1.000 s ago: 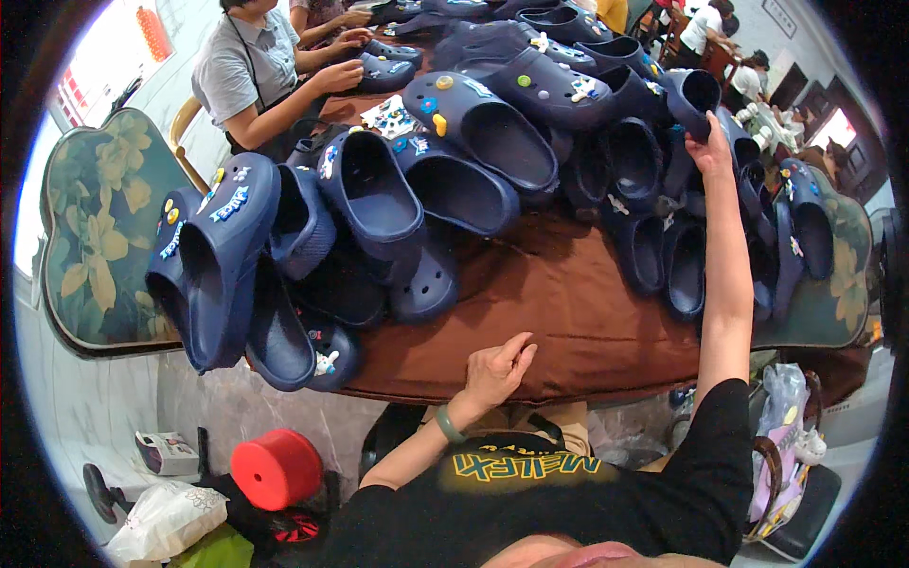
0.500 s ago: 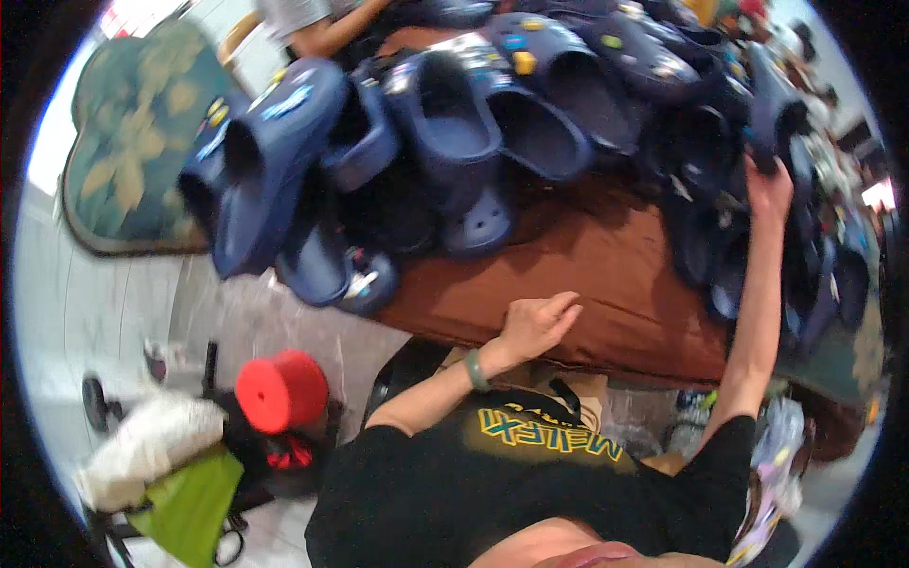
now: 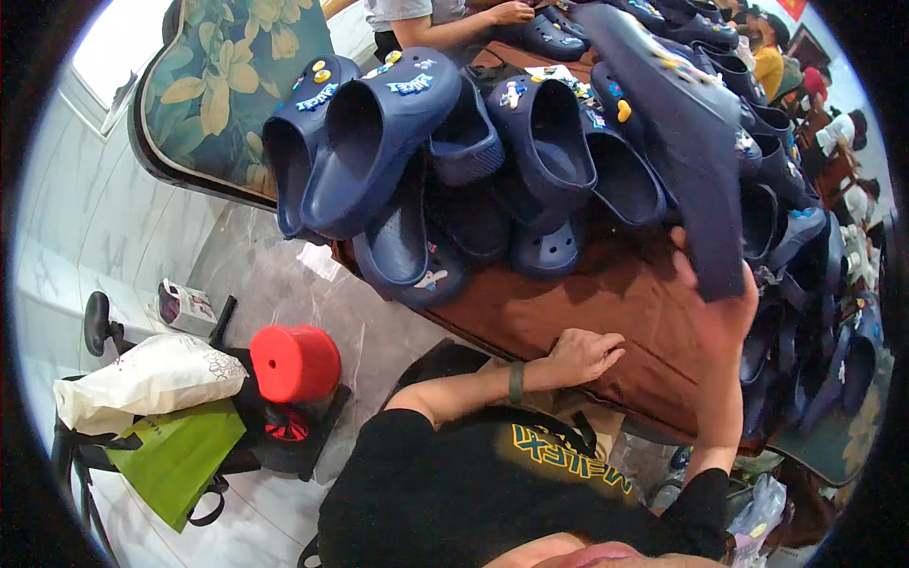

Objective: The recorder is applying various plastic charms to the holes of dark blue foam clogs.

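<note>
A navy foam clog with charms on its upper is raised above the brown-covered table, partly blurred. My right hand grips it at the lower end, with a finger showing on its left side. My left hand rests over the table's near edge, its fingers loosely bent but not closed, nothing visible in them. Ahead of it lies a pile of similar navy clogs, some decorated with charms. One plain clog toe pokes out under the pile.
More clogs are heaped along the right. A person's forearm reaches in at the far side; other people sit farther right. A floral-topped seat stands left. On the lower left are a red stool-shaped object, a white bag and a green bag.
My right hand has lifted a clog from the right-hand heap and brought it leftward and nearer. My left hand has shifted slightly, its fingers more bent. The whole view has turned.
</note>
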Tool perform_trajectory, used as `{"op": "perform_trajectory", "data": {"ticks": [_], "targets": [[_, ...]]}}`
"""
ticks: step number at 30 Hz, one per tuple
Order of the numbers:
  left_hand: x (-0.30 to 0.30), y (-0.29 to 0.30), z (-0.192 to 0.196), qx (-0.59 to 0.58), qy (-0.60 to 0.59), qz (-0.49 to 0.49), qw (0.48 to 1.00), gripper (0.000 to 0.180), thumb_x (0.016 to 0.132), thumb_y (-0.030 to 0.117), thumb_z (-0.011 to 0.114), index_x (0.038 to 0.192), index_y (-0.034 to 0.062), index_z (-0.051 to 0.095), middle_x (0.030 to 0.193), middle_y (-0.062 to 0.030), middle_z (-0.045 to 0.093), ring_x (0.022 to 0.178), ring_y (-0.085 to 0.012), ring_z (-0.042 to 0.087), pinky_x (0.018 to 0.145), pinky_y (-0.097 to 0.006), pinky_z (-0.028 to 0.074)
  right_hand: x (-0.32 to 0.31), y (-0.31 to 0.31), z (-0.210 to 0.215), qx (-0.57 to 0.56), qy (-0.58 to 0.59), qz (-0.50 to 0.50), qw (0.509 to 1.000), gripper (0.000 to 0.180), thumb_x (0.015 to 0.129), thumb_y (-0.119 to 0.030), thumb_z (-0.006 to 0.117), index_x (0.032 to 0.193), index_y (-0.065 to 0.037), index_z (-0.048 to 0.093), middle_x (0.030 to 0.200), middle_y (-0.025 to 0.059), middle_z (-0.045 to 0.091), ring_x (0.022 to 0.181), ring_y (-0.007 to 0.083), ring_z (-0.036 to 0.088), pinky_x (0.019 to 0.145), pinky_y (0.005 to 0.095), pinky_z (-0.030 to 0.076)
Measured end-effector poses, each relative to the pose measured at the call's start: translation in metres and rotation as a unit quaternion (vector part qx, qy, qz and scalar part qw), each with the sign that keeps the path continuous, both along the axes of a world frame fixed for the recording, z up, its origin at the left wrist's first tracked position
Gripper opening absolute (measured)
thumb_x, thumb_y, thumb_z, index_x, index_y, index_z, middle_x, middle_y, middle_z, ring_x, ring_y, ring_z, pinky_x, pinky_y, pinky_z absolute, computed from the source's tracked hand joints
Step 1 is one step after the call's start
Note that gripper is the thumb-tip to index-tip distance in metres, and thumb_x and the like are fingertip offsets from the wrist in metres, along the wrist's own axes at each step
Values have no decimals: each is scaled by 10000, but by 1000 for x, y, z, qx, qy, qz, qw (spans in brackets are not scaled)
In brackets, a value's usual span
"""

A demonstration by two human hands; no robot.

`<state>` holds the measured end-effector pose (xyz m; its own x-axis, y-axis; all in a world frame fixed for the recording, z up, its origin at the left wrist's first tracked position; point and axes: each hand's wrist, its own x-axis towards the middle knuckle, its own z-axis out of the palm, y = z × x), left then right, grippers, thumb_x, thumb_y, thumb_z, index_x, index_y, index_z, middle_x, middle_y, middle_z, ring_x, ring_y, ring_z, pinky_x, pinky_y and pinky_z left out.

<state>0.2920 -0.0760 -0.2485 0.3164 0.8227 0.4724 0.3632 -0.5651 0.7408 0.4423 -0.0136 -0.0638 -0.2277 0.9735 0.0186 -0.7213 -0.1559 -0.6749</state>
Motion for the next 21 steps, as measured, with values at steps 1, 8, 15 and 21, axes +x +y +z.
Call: {"op": "perform_trajectory", "data": {"ticks": [1,8,15,21], "targets": [[1,1,-2,6,-16,3,1000,191,885,235,637,1007,87,639,677,-131,645,624,-311,642,548,-425,488,-20,3,2,-25,-38,-50,998,509,918,-165,456,1407,-31,408,1387,207,483,1215,338,533,959,475,482],[-2,0,4,1,-48,-20,999,187,882,219,632,1005,79,633,681,-139,636,632,-326,635,558,-431,489,-134,30,20,60,18,184,981,581,927,-172,491,1479,-149,312,1357,85,523,1206,239,539,980,464,443],[-7,0,10,-51,-46,-47,997,113,831,155,640,788,51,642,699,-159,613,664,-350,616,580,-458,477,-177,37,11,79,-77,179,978,578,997,-262,481,1492,-150,205,1256,53,540,1021,162,577,749,355,482],[-8,1,5,-39,-46,-33,998,115,823,155,649,796,44,635,696,-152,608,656,-343,613,576,-452,471,-164,30,3,57,-157,187,968,694,993,-357,504,1516,-131,108,1228,85,522,996,191,565,742,341,479]]}}
